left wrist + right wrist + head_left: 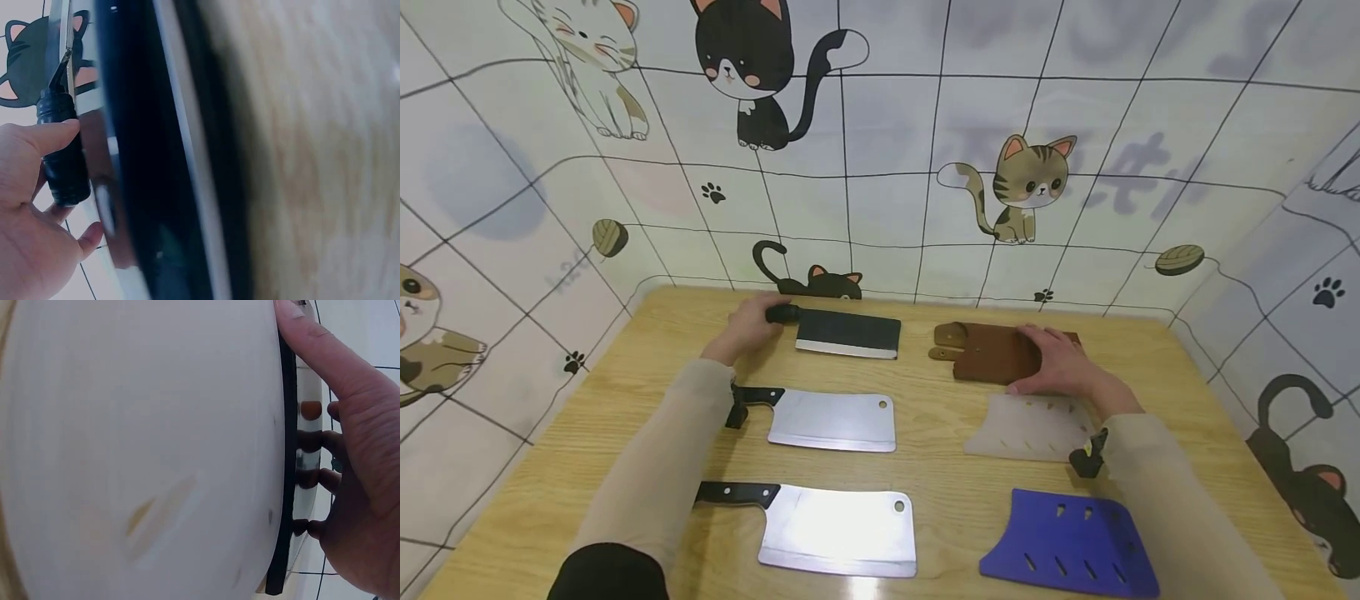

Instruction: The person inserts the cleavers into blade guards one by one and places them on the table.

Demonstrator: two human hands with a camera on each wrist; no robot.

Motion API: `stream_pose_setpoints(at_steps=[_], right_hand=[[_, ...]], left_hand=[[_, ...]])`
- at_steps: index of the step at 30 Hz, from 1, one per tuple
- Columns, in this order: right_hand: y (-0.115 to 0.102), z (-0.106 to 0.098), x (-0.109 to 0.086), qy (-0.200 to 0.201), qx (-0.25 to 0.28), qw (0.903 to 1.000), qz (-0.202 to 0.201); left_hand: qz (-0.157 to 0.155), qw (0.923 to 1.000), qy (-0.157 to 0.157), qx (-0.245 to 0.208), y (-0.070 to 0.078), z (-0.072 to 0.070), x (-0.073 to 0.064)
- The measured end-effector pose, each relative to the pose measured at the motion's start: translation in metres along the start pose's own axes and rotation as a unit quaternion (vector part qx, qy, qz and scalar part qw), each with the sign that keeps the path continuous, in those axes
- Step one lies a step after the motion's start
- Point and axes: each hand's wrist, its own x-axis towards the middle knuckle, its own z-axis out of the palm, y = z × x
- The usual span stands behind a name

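At the far left of the table, my left hand (755, 322) holds the black handle of a dark-bladed cleaver (847, 330). In the left wrist view the thumb (59, 134) lies across that handle (67, 165), and the fingers pass behind it. Over the right part of a brown knife sheath (992, 350) my right hand (1063, 362) is spread. Its thumb is at the sheath's near edge and its fingers are toward the far side. The right wrist view shows loosely bent fingertips touching a glossy surface. A translucent white sheath (1026, 429) lies just below this hand.
Two silver cleavers with black handles, a middle one (835, 421) and a nearer one (842, 529), lie below the dark one. A blue blade sheath (1067, 542) is at the near right. Cat-patterned walls (887, 208) enclose the wooden table (936, 467).
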Motion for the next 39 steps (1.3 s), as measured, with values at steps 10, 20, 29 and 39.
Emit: stream_pose_setpoints(at_steps=[10,20,29,39], right_hand=[[0.009,0.002,0.011,-0.011,-0.016,0.9998,0.007],[0.012,0.002,0.013,0.007,-0.027,0.9996,-0.008],[0.027,0.004,0.013,-0.001,0.003,0.9993,-0.037],[0.016,-0.006,0.010,-0.021,-0.007,0.9997,-0.004]], left_hand=[[-0.015,0.9999,0.002,-0.003,0.003,0.002,0.004],[0.008,0.9983,-0.004,-0.057,-0.011,0.004,0.007],[0.018,0.9908,-0.028,-0.131,-0.021,0.001,0.011],[0.022,0.9854,-0.055,-0.160,-0.025,-0.006,0.005]])
